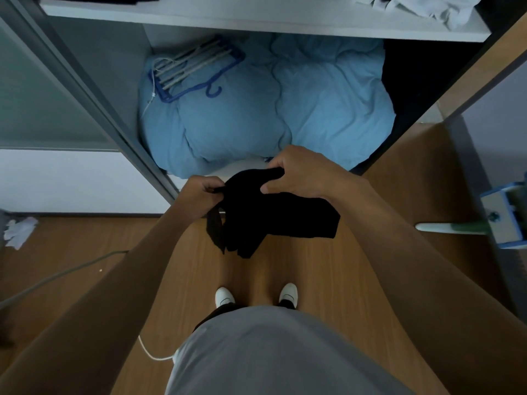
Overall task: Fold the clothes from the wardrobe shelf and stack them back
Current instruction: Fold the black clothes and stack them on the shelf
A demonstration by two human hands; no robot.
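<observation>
Head view, read from left to right. At the far left I saw a crumpled white cloth (18, 232) lying on the wooden floor (85, 238), with a grey cable (57, 276) running across the boards below it. Next came the grey wardrobe frame (85, 89), slanting down toward the centre. Inside the lower compartment a blue hanger rack (196, 68) lay on the left part of a light blue duvet (299, 109), which filled most of that compartment.

In front of the wardrobe, the left hand (204, 192) pinched one edge of the black garment (273, 215), fingers curled around a narrow strip of the fabric. The garment was bunched between both hands, held in the air above the floor and well below the wardrobe shelf (228, 19). Its lower part hung down in folds, and I could not tell what kind of clothing it was. The right hand (302, 175) gripped the garment's upper edge, fingers curled over the top and thumb against its near side.

Below the hands, two white slippers (225, 297) stood side by side on the floor. On the right end of the shelf lay unfolded pale clothes (422, 7) in a heap. At the far right edge a blue and white cleaning tool (502, 220) with a pale green handle was partly in view.
</observation>
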